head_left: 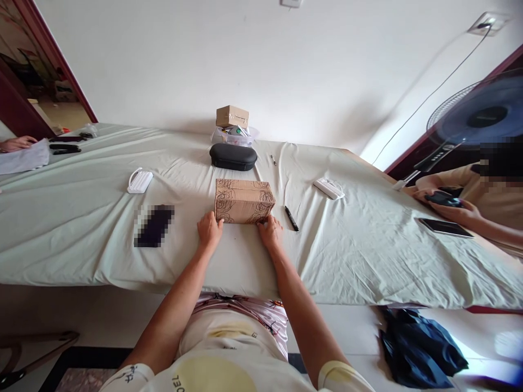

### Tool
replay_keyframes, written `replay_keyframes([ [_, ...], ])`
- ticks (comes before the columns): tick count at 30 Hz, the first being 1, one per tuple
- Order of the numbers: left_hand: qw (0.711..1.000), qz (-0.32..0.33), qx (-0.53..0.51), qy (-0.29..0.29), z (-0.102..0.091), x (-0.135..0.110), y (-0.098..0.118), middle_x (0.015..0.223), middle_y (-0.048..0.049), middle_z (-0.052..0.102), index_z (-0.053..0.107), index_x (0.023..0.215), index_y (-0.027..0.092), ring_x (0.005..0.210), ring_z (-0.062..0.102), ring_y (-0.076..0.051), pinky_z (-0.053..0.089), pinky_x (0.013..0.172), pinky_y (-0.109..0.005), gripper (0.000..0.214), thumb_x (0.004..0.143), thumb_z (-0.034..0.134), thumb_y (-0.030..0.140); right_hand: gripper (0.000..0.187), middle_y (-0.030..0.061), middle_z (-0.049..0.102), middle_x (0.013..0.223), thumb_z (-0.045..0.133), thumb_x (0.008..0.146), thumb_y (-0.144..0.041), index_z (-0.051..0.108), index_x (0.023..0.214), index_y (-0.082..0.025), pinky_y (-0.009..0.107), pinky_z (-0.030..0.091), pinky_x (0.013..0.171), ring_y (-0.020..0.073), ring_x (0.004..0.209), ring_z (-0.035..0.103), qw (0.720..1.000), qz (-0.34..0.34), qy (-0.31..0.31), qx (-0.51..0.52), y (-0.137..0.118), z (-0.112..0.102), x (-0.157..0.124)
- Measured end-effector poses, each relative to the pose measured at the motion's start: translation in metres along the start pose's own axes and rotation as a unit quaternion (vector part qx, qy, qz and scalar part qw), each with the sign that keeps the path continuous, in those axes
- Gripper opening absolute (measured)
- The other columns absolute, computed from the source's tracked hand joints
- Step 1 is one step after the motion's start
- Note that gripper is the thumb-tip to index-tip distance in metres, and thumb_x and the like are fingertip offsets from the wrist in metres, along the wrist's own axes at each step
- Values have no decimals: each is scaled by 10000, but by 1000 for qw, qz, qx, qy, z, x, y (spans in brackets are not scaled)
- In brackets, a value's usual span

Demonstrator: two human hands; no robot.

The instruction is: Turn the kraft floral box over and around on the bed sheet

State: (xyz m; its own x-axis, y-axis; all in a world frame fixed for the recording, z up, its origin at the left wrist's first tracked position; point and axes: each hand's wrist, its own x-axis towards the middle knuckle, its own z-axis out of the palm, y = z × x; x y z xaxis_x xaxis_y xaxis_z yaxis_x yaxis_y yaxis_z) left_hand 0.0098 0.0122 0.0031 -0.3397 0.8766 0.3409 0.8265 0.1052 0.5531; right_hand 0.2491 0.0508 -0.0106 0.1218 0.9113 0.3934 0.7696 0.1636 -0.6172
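A brown cardboard box (pixel 244 200) with line drawings on its front sits on the pale cloth-covered table (pixel 81 223). My left hand (pixel 210 230) rests at the box's near left corner, fingers bent against it. At the near right corner my right hand (pixel 270 231) does the same. Both hands touch the box, which stands flat on the cloth. A black marker (pixel 291 218) lies just right of my right hand.
Behind the box lie a black oval case (pixel 232 156), a clear tub (pixel 235 136) with a small box (pixel 232 116) on top, and two white devices (pixel 139 181) (pixel 329 188). A dark phone (pixel 154 225) lies left. Another person sits right with a phone (pixel 443 199) and tablet (pixel 444 227); a fan (pixel 482 117) stands behind.
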Motion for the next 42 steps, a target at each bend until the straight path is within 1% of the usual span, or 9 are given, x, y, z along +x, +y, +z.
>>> replay_keyframes([
  [4, 997, -3, 69, -22, -5, -3, 4, 1057, -173, 704, 597, 1000, 175, 1100, 641, -328, 469, 936, -457, 161, 915, 642, 304, 167, 95, 690, 995, 620, 865, -289, 583, 1004, -204, 439, 441, 899, 282, 996, 581, 998, -1, -12, -66, -3, 0, -4],
  [9, 998, -2, 60, -18, -4, -3, 5, 1061, -165, 702, 608, 1018, 165, 1104, 644, -326, 465, 940, -449, 170, 887, 668, 255, 285, 79, 705, 982, 608, 812, -268, 624, 1089, -203, 448, 465, 896, 277, 981, 601, 999, 4, 3, -40, -2, 1, -1],
  [15, 990, 41, -72, 116, -2, 1, 3, 1070, -157, 687, 581, 1249, 142, 1057, 650, -297, 491, 931, -431, 381, 890, 620, 262, 520, 48, 672, 929, 568, 848, -369, 539, 1331, -178, 439, 506, 918, 238, 922, 642, 982, -87, 124, 117, -11, -7, 0],
  [20, 956, 121, -182, 194, -3, -1, 4, 1051, -139, 659, 631, 1127, 179, 1019, 630, -233, 530, 890, -372, 262, 978, 470, 321, 326, 35, 628, 896, 567, 921, -430, 613, 1145, -198, 376, 525, 846, 197, 844, 611, 952, -117, 210, 191, -29, -20, -3],
  [23, 952, 127, -201, 195, -4, -1, 4, 1042, -125, 648, 650, 1051, 204, 1018, 621, -215, 542, 848, -345, 246, 992, 441, 320, 239, 38, 624, 882, 576, 940, -437, 632, 961, -206, 345, 515, 761, 183, 787, 582, 948, -124, 220, 194, -34, -26, -6],
  [28, 956, 133, -194, 176, -4, -2, 3, 1064, -130, 649, 666, 1086, 210, 1041, 619, -224, 542, 873, -361, 280, 1002, 429, 332, 244, 44, 612, 880, 541, 962, -437, 630, 903, -217, 353, 515, 761, 191, 787, 569, 952, -105, 227, 175, -33, -27, -6],
  [35, 973, 162, -81, 142, -8, -12, 19, 1415, -169, 582, 675, 1228, 229, 1375, 505, -321, 379, 1153, -508, 321, 964, 507, 295, 231, 97, 616, 1129, 509, 986, -376, 688, 937, -239, 466, 457, 1004, 262, 1109, 575, 958, -121, 258, 41, -31, -23, -6],
  [38, 972, 204, -61, 102, -9, -20, 30, 1482, -138, 566, 653, 1309, 267, 1490, 390, -352, 310, 1195, -561, 378, 954, 523, 262, 243, 101, 617, 1229, 489, 990, -281, 730, 1010, -261, 489, 386, 1081, 275, 1227, 549, 961, -159, 222, -41, -44, -21, -12],
  [42, 974, 206, -47, 77, -8, -26, 39, 1527, -115, 548, 617, 1380, 278, 1558, 256, -388, 260, 1208, -622, 446, 944, 525, 252, 349, 89, 579, 1378, 498, 981, -218, 715, 1235, -320, 526, 257, 1185, 286, 1386, 452, 959, -220, 145, -106, -66, -13, -25],
])
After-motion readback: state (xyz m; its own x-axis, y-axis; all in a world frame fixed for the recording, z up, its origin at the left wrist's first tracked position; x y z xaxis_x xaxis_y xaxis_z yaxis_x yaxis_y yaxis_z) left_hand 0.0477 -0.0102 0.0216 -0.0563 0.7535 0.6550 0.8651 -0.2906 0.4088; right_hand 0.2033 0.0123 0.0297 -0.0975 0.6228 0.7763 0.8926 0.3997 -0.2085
